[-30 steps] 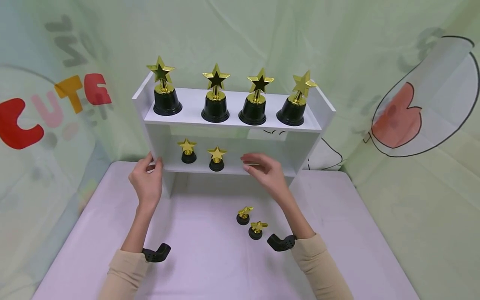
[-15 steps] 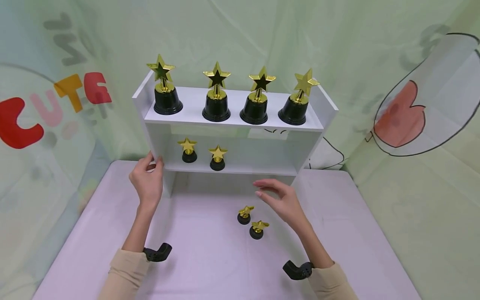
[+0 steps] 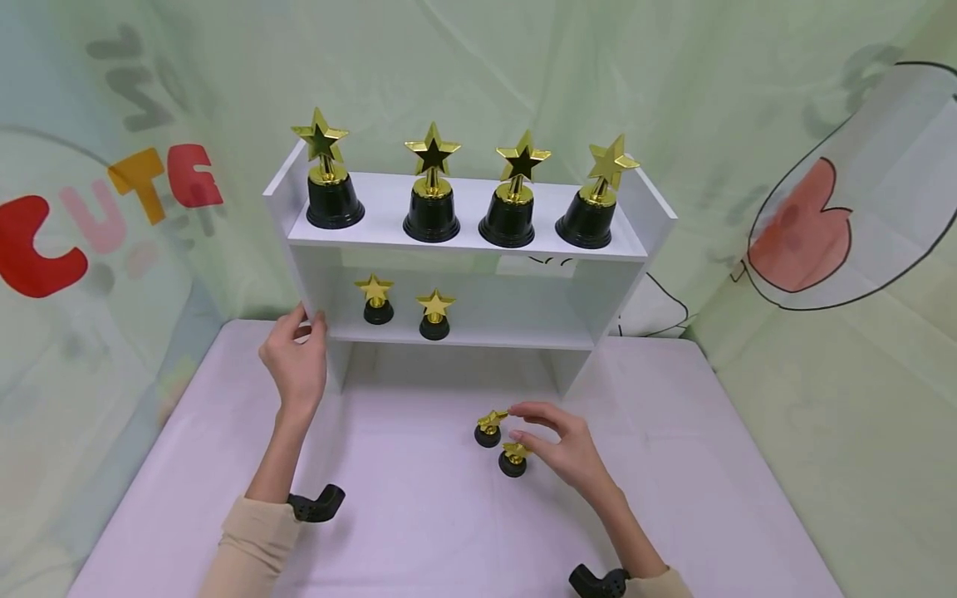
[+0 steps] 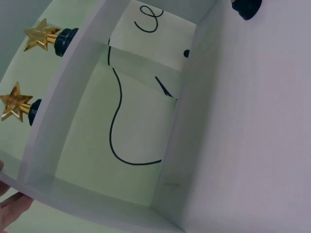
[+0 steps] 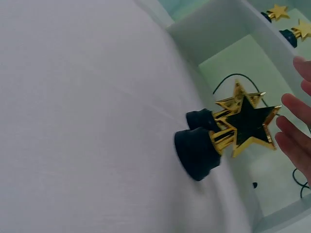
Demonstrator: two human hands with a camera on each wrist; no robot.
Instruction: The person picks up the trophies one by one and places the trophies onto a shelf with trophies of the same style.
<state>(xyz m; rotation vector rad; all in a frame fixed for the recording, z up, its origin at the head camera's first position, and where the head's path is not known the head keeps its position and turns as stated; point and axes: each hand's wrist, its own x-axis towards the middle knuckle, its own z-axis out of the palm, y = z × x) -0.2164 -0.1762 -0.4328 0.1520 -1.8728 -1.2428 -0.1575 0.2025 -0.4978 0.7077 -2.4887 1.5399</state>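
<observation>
The white shelf point(image 3: 523, 322) is gripped at its left side, the panel's front edge pinched between thumb and fingers of the left hand point(image 3: 296, 365). Over on the right, a small gold-starred trophy point(image 3: 512, 465) is being closely attended by the right hand point(image 3: 562, 447)! Its fingers are held curved and moderately wide, nothing grasped between them, the thumb brought right up beside the star; whether contact is made cannot be told. Both loose trophies are stood upright on the cloth-covered counter point(image 3: 419, 507), in front of the shelf, with the farther trophy point(image 3: 488, 435) placed just behind and to the left of its neighbour. Inside, the lower level is occupied by two more small ones, the left trophy point(image 3: 377, 311) set near the side panel, the other small trophy point(image 3: 434, 325) towards the middle. And up top, a row of four large trophies point(image 3: 431, 213) is displayed, spread from one end to the other. A black wrist camera point(image 3: 317, 504) is worn on each arm.
</observation>
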